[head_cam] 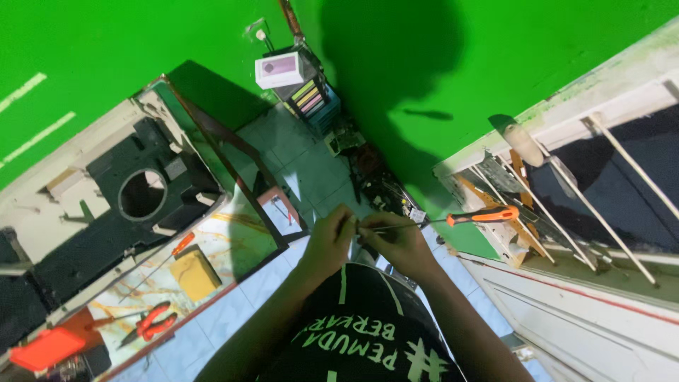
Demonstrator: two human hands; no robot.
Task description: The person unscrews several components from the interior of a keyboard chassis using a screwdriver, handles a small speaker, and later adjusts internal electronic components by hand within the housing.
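Orange-handled screwdriver [453, 219] held level in the head view, shaft running left into the meeting point of both hands, handle sticking out to the right over the floor tiles [311, 170]. Best kept that way: shaft steady and straight, tip seated square before any turn, pressure light.

Right hand [396, 244] curled closed around the shaft near its tip, fingers pinching from above, wrist bent inward toward the chest. Left hand [332, 237] also closed, fingertips bunched around something small right at the tip; too small and too hidden to name, possibly a screw or tiny part. Hands touching, raised in front of the black printed shirt [361, 332], forearms converging from below in a narrow V. Worth bracing the elbows against the body so the tip does not wander.

Left of the hands, a tabletop [240, 233] with a marbled surface, carrying a yellow block [194, 272], red-handled pliers [155, 322] and a second small screwdriver [177, 247]. Green wall [106, 42] behind, well apart.
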